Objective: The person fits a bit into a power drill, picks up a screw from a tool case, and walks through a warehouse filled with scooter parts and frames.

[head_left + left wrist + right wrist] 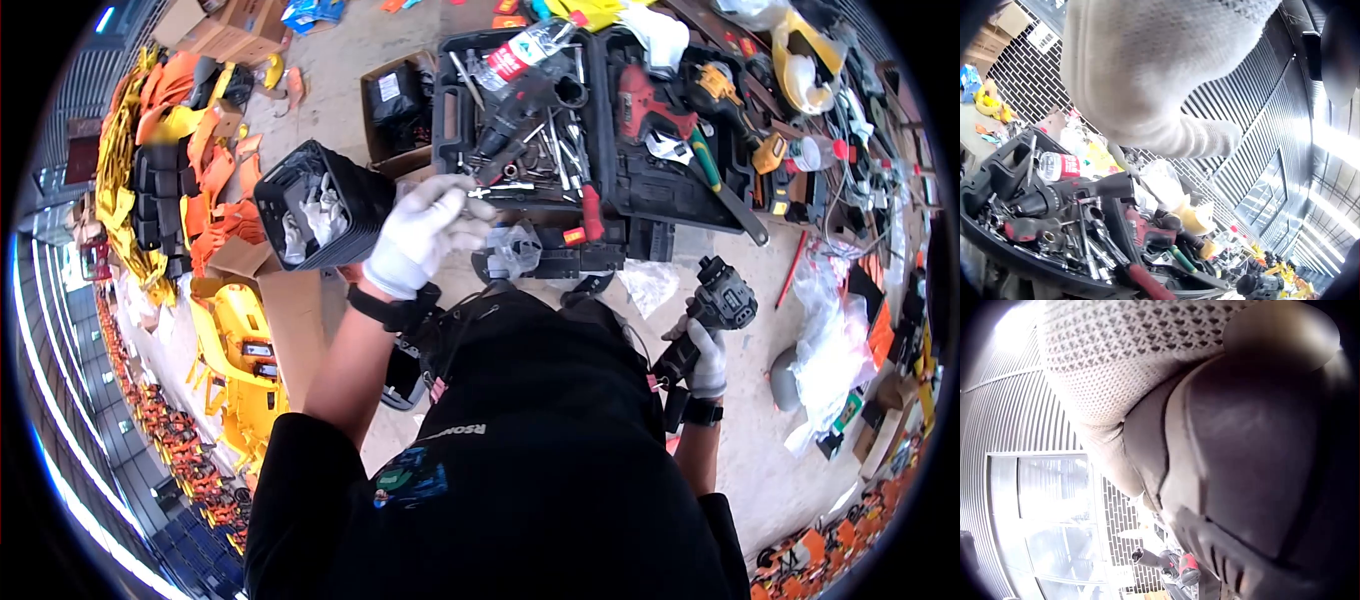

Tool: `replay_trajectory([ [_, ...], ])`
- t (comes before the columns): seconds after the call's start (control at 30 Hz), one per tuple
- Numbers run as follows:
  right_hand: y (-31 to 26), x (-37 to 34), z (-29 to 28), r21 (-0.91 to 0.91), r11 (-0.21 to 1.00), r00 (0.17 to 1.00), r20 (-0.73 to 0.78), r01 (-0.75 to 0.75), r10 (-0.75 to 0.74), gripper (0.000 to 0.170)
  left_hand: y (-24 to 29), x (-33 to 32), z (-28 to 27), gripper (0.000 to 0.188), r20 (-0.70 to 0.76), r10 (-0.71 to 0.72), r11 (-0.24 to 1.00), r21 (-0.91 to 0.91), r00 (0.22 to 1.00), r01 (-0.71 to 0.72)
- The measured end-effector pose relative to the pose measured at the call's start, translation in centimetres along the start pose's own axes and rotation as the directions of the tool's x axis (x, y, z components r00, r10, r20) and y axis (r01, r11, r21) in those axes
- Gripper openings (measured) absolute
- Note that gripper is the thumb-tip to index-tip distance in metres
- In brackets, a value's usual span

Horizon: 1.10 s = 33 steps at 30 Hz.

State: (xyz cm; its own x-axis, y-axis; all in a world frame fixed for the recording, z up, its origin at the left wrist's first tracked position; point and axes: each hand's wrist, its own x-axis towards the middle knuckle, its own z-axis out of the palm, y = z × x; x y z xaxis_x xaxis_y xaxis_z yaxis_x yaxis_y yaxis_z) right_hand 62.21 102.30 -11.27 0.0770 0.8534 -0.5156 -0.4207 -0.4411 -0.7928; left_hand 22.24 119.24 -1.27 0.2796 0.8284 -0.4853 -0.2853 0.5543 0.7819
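My white-gloved left hand (pixel 425 235) is raised beside the open black tool case (pixel 448 115), its fingers loosely bent, with no held thing showing. In the left wrist view the gloved hand (pixel 1147 75) hangs above the case, one finger extended. My gloved right hand (pixel 707 360) grips a grey-black cordless drill (pixel 725 295) by its handle, the chuck end pointing forward. The dark tool body (pixel 1247 444) fills much of the right wrist view. Inside the case lie a black power tool (pixel 510 115), several wrenches and sockets (pixel 565 150), and a red-handled tool (pixel 592 212).
A black bin (pixel 375 200) with crumpled white gloves or wrapping stands left of the case. A red drill (pixel 640 105) and a green-handled tool (pixel 707 165) lie in the case's right half. Clear plastic (pixel 830 340) lies at right, yellow plastic parts (pixel 235 340) at left.
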Motion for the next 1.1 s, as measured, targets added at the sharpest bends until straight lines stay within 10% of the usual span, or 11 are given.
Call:
replay_trajectory([
  [0.37,-0.5,0.3,1.3,-0.033,0.999,0.999,-0.044,-0.011,0.01,0.041,-1.0,0.1,1.6,0.031,0.11,0.064,0.993,-0.109,0.992,-0.052],
  [0.9,0.4,0.3,0.7,-0.237,0.966,0.993,-0.088,-0.103,0.085,0.023,-2.6,2.2,-1.6,0.02,-0.183,0.217,0.858,0.505,0.959,-0.097],
  [1.1,3.7,-0.5,-3.1,-0.209,0.955,0.972,-0.154,-0.209,0.179,0.024,-2.4,4.8,-3.2,0.021,-0.254,0.006,0.946,0.315,0.967,0.077],
])
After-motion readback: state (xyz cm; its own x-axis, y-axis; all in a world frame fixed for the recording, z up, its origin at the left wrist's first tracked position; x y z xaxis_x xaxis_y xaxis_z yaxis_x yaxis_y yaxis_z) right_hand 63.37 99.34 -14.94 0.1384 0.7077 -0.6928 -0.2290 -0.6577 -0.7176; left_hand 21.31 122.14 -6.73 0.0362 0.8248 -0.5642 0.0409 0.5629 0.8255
